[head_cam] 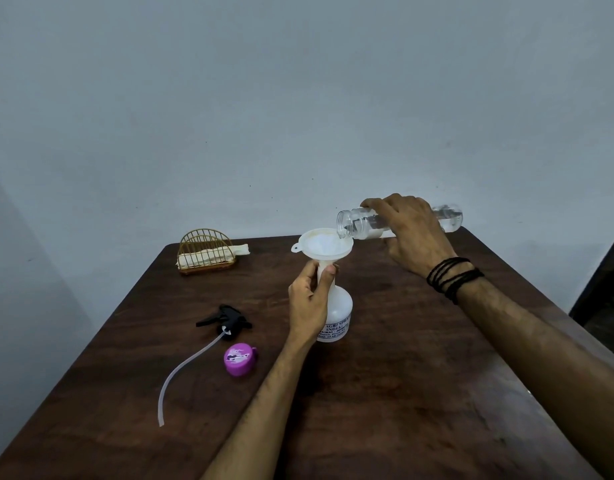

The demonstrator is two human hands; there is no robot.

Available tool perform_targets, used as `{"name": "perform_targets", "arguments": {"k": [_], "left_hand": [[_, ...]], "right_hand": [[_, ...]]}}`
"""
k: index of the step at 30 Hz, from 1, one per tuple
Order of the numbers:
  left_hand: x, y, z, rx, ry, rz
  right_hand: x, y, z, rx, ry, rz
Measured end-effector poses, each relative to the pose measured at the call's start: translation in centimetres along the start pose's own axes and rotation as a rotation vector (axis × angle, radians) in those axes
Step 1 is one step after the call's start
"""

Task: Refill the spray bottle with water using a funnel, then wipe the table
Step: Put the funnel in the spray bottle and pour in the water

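Dark wooden table [385, 393] — spray bottle [340, 308], sprayer head [229, 320], purple cap [240, 358], wire holder [205, 251].

Dim, flat, bluish light; no hard shadows. Soft sheen on the table [419, 393] near right. Wide-angle bending at edges; overall slightly soft.

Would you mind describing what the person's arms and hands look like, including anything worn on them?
Both forearms are bare, with no sleeves or gloves in view. The right hand has several loops of thin black cord wound around its wrist. The left hand and its wrist carry nothing: no ring, watch or band shows.
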State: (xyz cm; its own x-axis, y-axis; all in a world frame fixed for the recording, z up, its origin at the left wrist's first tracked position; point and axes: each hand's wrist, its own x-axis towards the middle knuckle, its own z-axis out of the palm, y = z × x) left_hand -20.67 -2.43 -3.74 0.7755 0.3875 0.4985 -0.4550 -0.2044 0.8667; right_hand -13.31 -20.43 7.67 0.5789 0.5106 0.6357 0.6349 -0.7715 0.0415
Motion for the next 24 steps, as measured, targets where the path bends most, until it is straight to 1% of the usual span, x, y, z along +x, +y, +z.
{"name": "perform_targets", "arguments": {"k": [13,24], "left_hand": [[-0.16,0.36,0.04,-0.001,0.003,-0.001],[-0.12,0.33,0.06,-0.001,0.006,-0.021]], "right_hand": [[0.12,0.29,-0.25,-0.025,-0.013,-0.008],[0.36,0.41,-0.52,-0.021,0.021,-0.02]]}}
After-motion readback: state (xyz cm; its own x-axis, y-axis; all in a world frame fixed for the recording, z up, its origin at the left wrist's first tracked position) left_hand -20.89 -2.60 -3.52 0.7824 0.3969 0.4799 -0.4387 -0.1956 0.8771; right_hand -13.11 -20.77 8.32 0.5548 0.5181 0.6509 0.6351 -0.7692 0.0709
